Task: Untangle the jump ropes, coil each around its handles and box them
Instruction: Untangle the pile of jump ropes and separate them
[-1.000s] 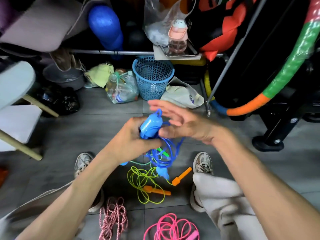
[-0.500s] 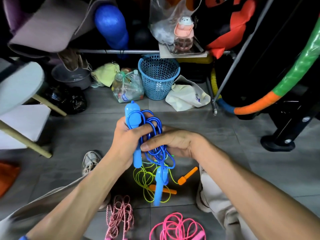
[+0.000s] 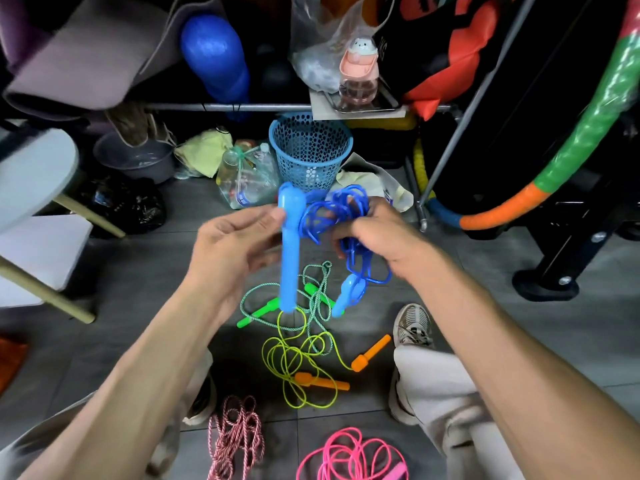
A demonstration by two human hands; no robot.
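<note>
My left hand [image 3: 230,252] pinches one blue handle [image 3: 290,251] of the blue jump rope, held upright above the floor. To its right, my right hand [image 3: 375,233] grips the bunched blue rope loops [image 3: 341,213]. The second blue handle [image 3: 348,294] dangles below that hand. Under them on the floor lie a green-and-white rope with green handles [image 3: 261,311] and a yellow rope [image 3: 294,362] with orange handles [image 3: 369,355]. A red-and-white rope [image 3: 235,441] and a pink rope [image 3: 349,457] lie nearest me. No box is in view.
My feet in sneakers [image 3: 412,325] flank the ropes on the grey tile floor. Behind stand a blue mesh basket [image 3: 310,150], a bag of bottles [image 3: 246,178], a grey basin [image 3: 136,157] and a cluttered rack. A padded hoop [image 3: 568,157] and black stand [image 3: 547,282] are at right.
My hands have drawn apart: the left now holds only the blue handle, the right has pulled the rope loops off to the right and higher. The view tilted slightly.
</note>
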